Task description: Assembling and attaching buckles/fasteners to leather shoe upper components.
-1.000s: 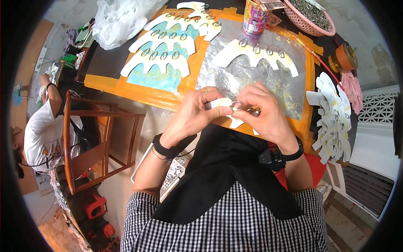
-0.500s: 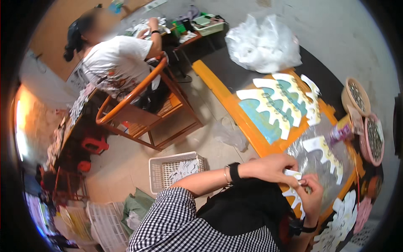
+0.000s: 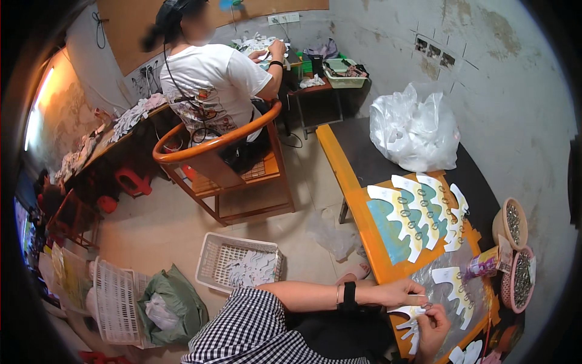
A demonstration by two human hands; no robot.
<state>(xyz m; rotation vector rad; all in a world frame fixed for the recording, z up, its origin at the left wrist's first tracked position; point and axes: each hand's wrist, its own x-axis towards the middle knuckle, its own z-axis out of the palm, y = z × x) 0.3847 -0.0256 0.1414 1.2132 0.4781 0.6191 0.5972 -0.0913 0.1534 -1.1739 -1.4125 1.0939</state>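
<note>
Low at the right, a white scalloped card (image 3: pixel 410 312) with pointed tabs is held between my hands over the table's near end. My left hand (image 3: pixel 397 293) pinches its upper edge. My right hand (image 3: pixel 434 327) has its fingers curled at the card's right end. A small shiny loop shows between the fingertips, too small to name for sure. Beyond them another scalloped card (image 3: pixel 456 290) with small metal rings lies on clear plastic sheeting (image 3: pixel 431 270). Farther up, several overlapping ringed cards (image 3: pixel 418 209) rest on a teal sheet (image 3: pixel 383 223).
Two baskets of small metal pieces, one beige (image 3: pixel 514 221) and one pink (image 3: pixel 520 282), stand at the table's right edge beside a purple can (image 3: pixel 482 265). A stuffed plastic bag (image 3: pixel 415 127) sits behind. A white crate (image 3: pixel 209 261) holds cards on the floor. A co-worker (image 3: pixel 212 85) sits far left.
The view has tilted up and shifted, so more wall shows and the table sits lower. Both hands remain together at the card, with the right fingers a little farther apart from the left.
</note>
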